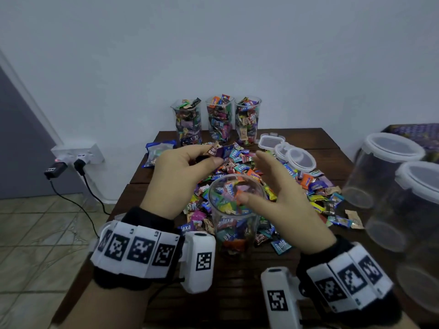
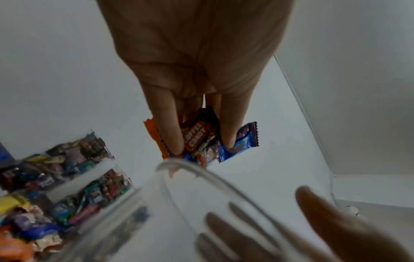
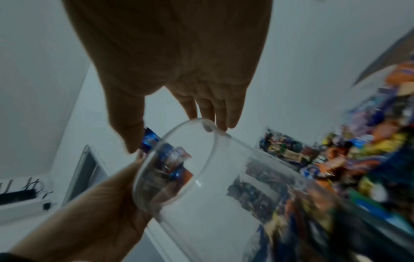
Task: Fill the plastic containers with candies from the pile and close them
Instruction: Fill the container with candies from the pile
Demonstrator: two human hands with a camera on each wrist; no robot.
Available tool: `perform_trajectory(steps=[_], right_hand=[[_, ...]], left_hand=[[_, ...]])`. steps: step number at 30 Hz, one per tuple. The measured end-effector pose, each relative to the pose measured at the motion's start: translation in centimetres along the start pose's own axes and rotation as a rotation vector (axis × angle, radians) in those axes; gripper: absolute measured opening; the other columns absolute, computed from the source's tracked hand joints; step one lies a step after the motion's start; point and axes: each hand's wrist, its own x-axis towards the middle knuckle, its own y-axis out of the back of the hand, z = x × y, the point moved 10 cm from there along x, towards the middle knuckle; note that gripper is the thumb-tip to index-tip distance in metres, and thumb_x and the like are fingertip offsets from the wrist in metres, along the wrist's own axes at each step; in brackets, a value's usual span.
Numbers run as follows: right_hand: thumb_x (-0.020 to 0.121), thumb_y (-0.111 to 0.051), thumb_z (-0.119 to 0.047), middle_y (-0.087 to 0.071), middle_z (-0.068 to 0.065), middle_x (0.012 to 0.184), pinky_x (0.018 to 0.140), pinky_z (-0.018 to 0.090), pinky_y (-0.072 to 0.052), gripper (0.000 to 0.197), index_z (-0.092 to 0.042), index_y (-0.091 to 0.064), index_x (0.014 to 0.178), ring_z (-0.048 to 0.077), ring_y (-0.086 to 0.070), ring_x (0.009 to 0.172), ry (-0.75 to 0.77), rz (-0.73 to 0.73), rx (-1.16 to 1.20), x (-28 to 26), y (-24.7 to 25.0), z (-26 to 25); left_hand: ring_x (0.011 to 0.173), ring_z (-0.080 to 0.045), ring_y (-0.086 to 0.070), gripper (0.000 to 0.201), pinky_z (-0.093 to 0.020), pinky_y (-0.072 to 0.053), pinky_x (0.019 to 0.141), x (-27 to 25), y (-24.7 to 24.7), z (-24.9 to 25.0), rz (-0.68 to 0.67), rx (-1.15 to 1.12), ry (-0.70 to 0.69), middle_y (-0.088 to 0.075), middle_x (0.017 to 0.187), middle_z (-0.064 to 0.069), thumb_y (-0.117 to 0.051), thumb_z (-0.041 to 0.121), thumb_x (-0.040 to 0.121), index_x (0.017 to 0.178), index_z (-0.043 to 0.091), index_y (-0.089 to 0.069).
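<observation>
Your left hand (image 1: 180, 172) pinches a bunch of bright wrapped candies (image 2: 201, 140) above the clear plastic cup (image 1: 237, 210) in the middle. Your right hand (image 1: 282, 198) is loose beside it. Next, drop them in.

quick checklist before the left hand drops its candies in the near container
1. Left hand has a grip on candies: ok.
2. Near container open, no lid on: ok.
3. Container has room at the top: ok, partly filled.
4. Left hand over the container's mouth: not ok, it is beyond the rim, above the pile.
5. Right hand steadying the container: cannot tell, it is open beside it.
6. Loose lids at hand: ok.
</observation>
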Motion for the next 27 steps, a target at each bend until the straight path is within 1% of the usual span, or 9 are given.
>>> perform_trajectory(steps=[2, 4, 6, 9, 13, 15, 17, 21, 27], right_hand=[[0.065, -0.082, -0.043, -0.040, -0.024, 0.136, 0.093, 0.010, -0.040, 0.098, -0.037, -0.023, 0.143, -0.018, -0.041, 0.119, -0.090, -0.094, 0.096, -0.6, -1.5, 1.6], [0.061, -0.083, -0.036, -0.044, -0.024, 0.128, 0.084, 0.003, -0.041, 0.098, -0.038, -0.023, 0.138, -0.022, -0.045, 0.109, -0.111, -0.140, 0.164, -0.9, -2.6, 2.0], [0.061, -0.087, -0.031, -0.049, -0.018, 0.129, 0.091, 0.012, -0.045, 0.092, -0.042, -0.029, 0.132, -0.011, -0.051, 0.114, -0.096, -0.128, 0.200, -0.9, -2.9, 2.4], [0.054, -0.087, -0.046, -0.047, -0.017, 0.133, 0.106, 0.034, -0.041, 0.088, -0.055, -0.031, 0.121, 0.003, -0.047, 0.124, -0.121, -0.087, 0.152, -0.9, -2.7, 3.1], [0.054, -0.081, -0.046, -0.056, -0.011, 0.125, 0.095, 0.029, -0.046, 0.090, -0.026, -0.040, 0.132, 0.004, -0.054, 0.115, -0.093, -0.097, 0.162, -0.9, -2.6, 2.9], [0.057, -0.081, -0.039, -0.059, -0.011, 0.121, 0.092, 0.027, -0.048, 0.083, -0.024, -0.042, 0.128, 0.004, -0.057, 0.113, -0.078, -0.103, 0.199, -0.9, -2.6, 2.6], [0.054, -0.082, -0.040, -0.057, -0.011, 0.125, 0.097, 0.031, -0.047, 0.090, -0.027, -0.039, 0.132, 0.005, -0.056, 0.116, -0.090, -0.095, 0.208, -0.9, -2.5, 2.9], [0.050, -0.080, -0.050, -0.049, -0.018, 0.132, 0.106, 0.035, -0.039, 0.100, -0.033, -0.032, 0.136, 0.000, -0.046, 0.125, -0.100, -0.090, 0.160, -0.7, -2.5, 3.3], [0.050, -0.083, -0.052, -0.048, -0.020, 0.130, 0.104, 0.024, -0.038, 0.095, -0.041, -0.031, 0.128, -0.006, -0.045, 0.123, -0.124, -0.092, 0.151, -0.6, -2.6, 3.8]], left_hand=[[0.095, -0.018, -0.067, 0.027, -0.041, -0.055, 0.088, -0.3, -0.9, 0.7, -0.054, -0.021, -0.005, -0.071, 0.092, 0.002, -0.068, 0.017, 0.083, 0.109, 0.010, -0.071], [0.092, -0.020, -0.068, 0.019, -0.035, -0.057, 0.082, -0.7, -2.4, 1.0, -0.165, -0.051, 0.016, -0.072, 0.092, -0.002, -0.066, 0.014, 0.084, 0.101, 0.015, -0.073], [0.091, -0.020, -0.069, 0.017, -0.031, -0.058, 0.079, -1.2, -3.9, 1.0, -0.281, -0.068, 0.057, -0.073, 0.094, -0.005, -0.065, 0.011, 0.084, 0.093, 0.023, -0.074], [0.090, -0.017, -0.069, 0.019, -0.030, -0.057, 0.080, -1.5, -4.8, 0.5, -0.345, -0.066, 0.093, -0.074, 0.092, -0.003, -0.066, 0.009, 0.084, 0.090, 0.025, -0.073], [0.087, -0.019, -0.069, 0.014, -0.033, -0.056, 0.083, -1.5, -4.9, 0.7, -0.374, 0.032, 0.045, -0.073, 0.088, -0.006, -0.069, 0.011, 0.083, 0.092, 0.019, -0.074], [0.086, -0.015, -0.069, 0.017, -0.035, -0.055, 0.085, -1.6, -5.0, 0.9, -0.391, 0.094, 0.015, -0.073, 0.089, -0.002, -0.069, 0.012, 0.083, 0.093, 0.025, -0.074], [0.087, -0.010, -0.069, 0.021, -0.031, -0.056, 0.084, -1.7, -5.1, 1.1, -0.408, 0.116, -0.005, -0.073, 0.092, 0.000, -0.069, 0.011, 0.083, 0.091, 0.030, -0.073], [0.088, -0.001, -0.067, 0.027, -0.016, -0.054, 0.072, -1.7, -4.8, 1.3, -0.392, 0.067, -0.014, -0.071, 0.100, 0.002, -0.069, 0.011, 0.083, 0.091, 0.036, -0.068], [0.089, -0.009, -0.067, 0.018, -0.034, -0.057, 0.082, -0.7, -2.6, 1.0, -0.192, 0.003, -0.035, -0.072, 0.095, 0.002, -0.063, 0.016, 0.089, 0.095, 0.030, -0.071]])
